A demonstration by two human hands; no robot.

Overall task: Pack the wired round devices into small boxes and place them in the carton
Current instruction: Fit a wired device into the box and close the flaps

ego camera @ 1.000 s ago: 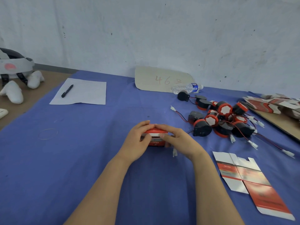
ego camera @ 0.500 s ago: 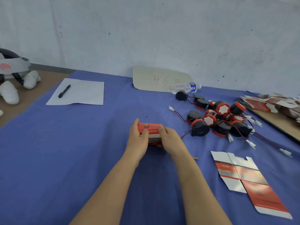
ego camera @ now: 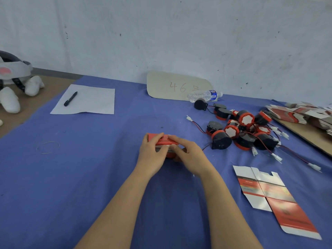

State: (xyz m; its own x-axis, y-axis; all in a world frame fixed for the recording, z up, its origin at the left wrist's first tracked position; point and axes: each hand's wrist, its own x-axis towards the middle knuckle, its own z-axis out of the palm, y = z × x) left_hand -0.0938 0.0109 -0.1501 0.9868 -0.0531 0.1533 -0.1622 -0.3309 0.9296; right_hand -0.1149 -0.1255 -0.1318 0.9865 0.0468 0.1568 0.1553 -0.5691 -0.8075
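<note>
Small box (ego camera: 162, 139) sits right between my hands, off to the left of the pile of wired round devices (ego camera: 240, 133), with a strip of blue cloth (ego camera: 89, 168) between the two. Its long axis runs side to side across me, red face up. My left hand (ego camera: 152, 155) wraps the left end, fingers curled over the top. My right hand (ego camera: 190, 155) pinches the right end, fingers bent onto the top edge and the front. Both have hold of it, so neither is free. Is a device already inside? I can't tell, my fingers cover the opening. From this grip I'd say I'm pressing the flap shut. No carton in view, so I can't say which way the box must travel. My right hand is nearer the pile, so it would fetch the next device. A flat box blank (ego camera: 269, 194) lies on the near side of the pile.
</note>
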